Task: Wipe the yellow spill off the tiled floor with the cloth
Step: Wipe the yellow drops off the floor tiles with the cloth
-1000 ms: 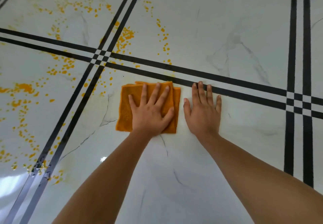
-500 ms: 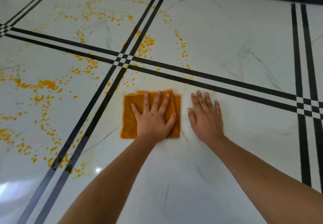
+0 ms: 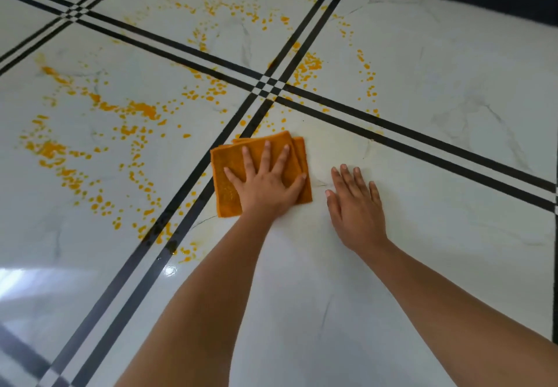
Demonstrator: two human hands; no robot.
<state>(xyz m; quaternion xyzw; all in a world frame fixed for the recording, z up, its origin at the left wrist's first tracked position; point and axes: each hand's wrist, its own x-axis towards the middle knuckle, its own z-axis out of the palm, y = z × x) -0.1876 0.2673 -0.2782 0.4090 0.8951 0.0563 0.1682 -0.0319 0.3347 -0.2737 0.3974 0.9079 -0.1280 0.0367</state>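
With your left grip [image 3: 267,186] spread flat on the cloth [image 3: 226,172] and right grip [image 3: 355,205] spread on the floor [image 3: 437,266], pushing may smear the yellow spill [image 3: 142,112].

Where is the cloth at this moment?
Head view, just left of centre: the cloth lies flat on the floor under the left hand, nearer than the stripe crossing; the right hand rests on the floor to its right.

Middle of cloth [image 3: 226,184] hidden under left hand [image 3: 267,189], both forearms [image 3: 196,311] cut off at the lower edges
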